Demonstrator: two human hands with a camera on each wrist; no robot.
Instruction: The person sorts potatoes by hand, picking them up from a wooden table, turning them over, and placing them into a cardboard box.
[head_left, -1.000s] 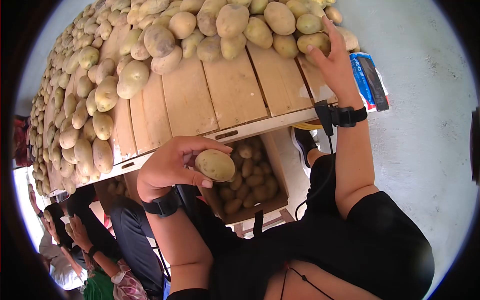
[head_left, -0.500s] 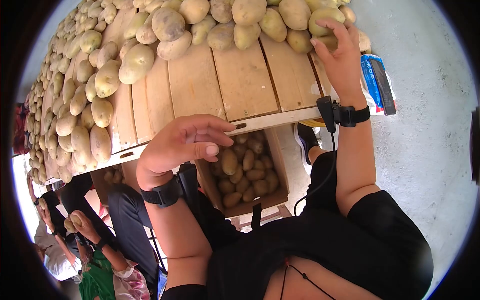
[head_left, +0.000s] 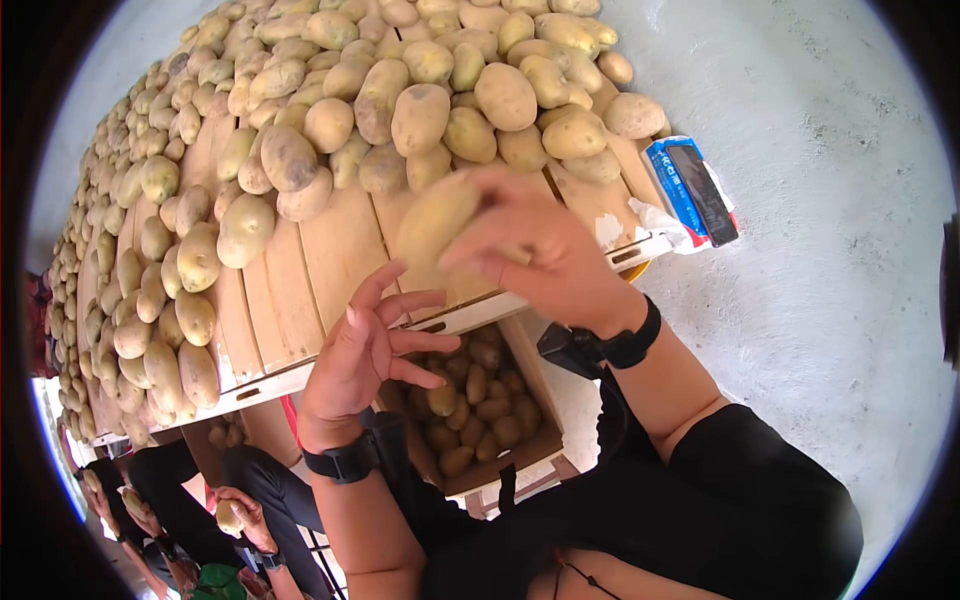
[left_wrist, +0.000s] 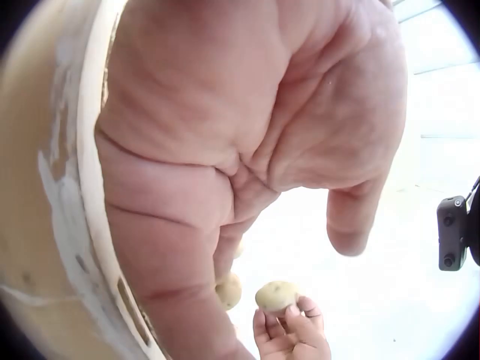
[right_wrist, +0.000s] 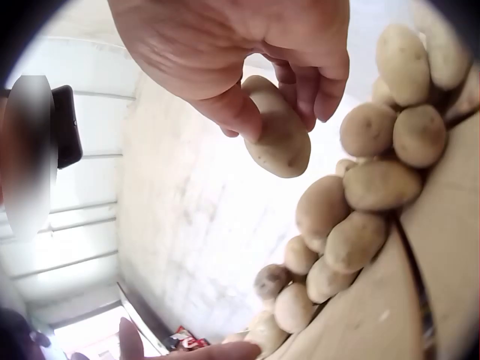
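Observation:
In the head view my right hand pinches a pale potato, somewhat blurred, above the table's front boards. The right wrist view shows the same potato between the thumb and fingers of my right hand. Just below and left of that potato, my left hand is raised over the table's front edge with its fingers spread, holding nothing. Its palm fills much of the left wrist view. Many potatoes are heaped on the slatted wooden table.
Beneath the table edge a cardboard box holds several potatoes. A blue packet with a dark object on it lies at the table's right corner, beside a pale wall. At lower left, other people's hands hold potatoes.
The potato in my left hand was let go, and that hand has spread its fingers. My right hand has taken a potato from the heap and moved left with it, toward my left hand.

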